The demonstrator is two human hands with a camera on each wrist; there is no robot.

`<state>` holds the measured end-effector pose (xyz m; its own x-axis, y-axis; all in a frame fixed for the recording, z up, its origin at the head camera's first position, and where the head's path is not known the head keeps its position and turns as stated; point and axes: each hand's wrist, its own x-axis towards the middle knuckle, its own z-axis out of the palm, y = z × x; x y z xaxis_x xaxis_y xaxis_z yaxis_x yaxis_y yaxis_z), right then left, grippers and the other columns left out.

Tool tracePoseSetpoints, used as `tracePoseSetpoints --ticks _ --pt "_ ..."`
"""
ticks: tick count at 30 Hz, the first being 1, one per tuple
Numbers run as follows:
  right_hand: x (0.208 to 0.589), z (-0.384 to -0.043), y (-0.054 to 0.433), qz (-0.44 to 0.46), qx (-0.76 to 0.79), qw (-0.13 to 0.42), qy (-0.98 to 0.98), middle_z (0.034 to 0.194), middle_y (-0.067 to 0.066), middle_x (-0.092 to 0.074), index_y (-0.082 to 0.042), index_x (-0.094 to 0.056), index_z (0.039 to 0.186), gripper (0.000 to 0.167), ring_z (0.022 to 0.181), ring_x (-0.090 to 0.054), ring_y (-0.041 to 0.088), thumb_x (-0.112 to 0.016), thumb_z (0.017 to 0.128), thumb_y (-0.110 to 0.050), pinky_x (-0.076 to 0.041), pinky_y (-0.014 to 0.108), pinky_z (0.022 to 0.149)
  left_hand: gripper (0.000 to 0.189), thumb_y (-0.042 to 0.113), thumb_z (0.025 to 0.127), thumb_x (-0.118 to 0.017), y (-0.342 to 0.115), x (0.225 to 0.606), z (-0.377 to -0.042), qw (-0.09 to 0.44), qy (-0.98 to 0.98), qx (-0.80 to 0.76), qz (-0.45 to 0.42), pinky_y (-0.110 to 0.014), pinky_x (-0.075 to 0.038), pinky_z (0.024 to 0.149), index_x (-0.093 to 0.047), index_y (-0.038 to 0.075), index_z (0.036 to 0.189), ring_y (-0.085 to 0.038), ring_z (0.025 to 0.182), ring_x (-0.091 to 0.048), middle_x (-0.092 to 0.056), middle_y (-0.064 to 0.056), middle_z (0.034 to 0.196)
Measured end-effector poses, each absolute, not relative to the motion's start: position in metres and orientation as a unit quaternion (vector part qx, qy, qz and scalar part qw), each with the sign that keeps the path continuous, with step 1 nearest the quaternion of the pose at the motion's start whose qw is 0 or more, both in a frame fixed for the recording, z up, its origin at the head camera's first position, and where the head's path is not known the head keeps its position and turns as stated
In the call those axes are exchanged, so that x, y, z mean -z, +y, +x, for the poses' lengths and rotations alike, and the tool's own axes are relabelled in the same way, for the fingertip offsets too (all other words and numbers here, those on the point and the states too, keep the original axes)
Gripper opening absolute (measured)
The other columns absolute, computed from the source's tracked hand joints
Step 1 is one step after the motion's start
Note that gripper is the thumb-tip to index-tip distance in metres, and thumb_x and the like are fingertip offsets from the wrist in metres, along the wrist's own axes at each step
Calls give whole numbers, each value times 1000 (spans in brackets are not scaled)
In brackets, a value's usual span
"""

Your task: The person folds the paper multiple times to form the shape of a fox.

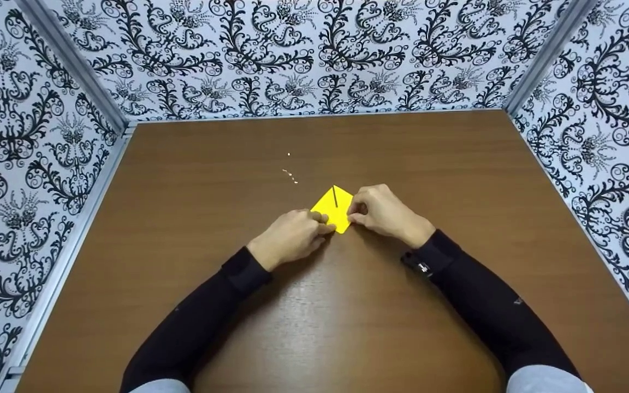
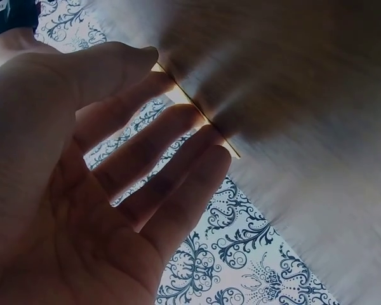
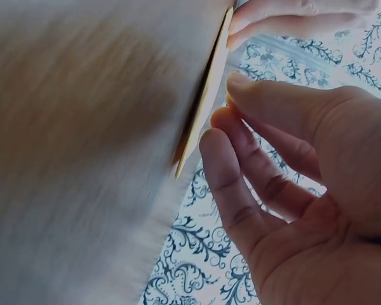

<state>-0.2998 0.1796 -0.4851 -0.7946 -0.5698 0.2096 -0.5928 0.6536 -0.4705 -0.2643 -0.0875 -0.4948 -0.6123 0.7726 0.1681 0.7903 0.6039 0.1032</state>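
Note:
A small piece of yellow paper (image 1: 330,206), roughly square and turned corner-up, lies on the brown table. A dark line runs down from its top corner; whether it is a mark or a slit is unclear. My left hand (image 1: 294,236) rests on its lower left edge, fingers fairly straight and tips touching it. At the right edge is my right hand (image 1: 385,214), its thumb and bent forefinger pinching there and covering the right corner. In the right wrist view the paper (image 3: 206,95) shows edge-on beside the bunched fingertips (image 3: 221,152).
Several tiny pale specks (image 1: 291,174) lie on the wooden tabletop (image 1: 211,164) beyond the paper. Patterned black-and-white walls (image 1: 314,60) close off the back and both sides, with metal posts (image 1: 74,65) at the corners.

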Motion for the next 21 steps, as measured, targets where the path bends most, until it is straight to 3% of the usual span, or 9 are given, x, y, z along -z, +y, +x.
tracePoseSetpoints --ticks 8,14,21 --pt "487 -290 170 306 -265 -5 -914 89 3 -86 -12 -91 91 8 82 -74 20 -97 96 -10 -58 34 77 30 12 108 -80 -89 495 -263 71 -886 58 -454 -49 -72 84 -88 24 134 -37 89 -80 -84 -9 122" --pt "491 -288 166 288 -272 -13 -918 86 0 -86 -13 -92 88 9 80 -71 17 -98 95 -11 -56 33 75 26 14 111 -77 -89 499 -259 92 -882 53 -459 -48 -72 81 -89 24 131 -36 85 -78 -82 -8 110" --pt "490 -291 163 268 -265 -18 -926 85 -1 -86 -13 -92 87 10 77 -68 16 -99 95 -14 -55 34 75 28 13 111 -77 -88 498 -260 101 -882 50 -458 -48 -72 81 -89 25 133 -35 85 -76 -81 -7 110"
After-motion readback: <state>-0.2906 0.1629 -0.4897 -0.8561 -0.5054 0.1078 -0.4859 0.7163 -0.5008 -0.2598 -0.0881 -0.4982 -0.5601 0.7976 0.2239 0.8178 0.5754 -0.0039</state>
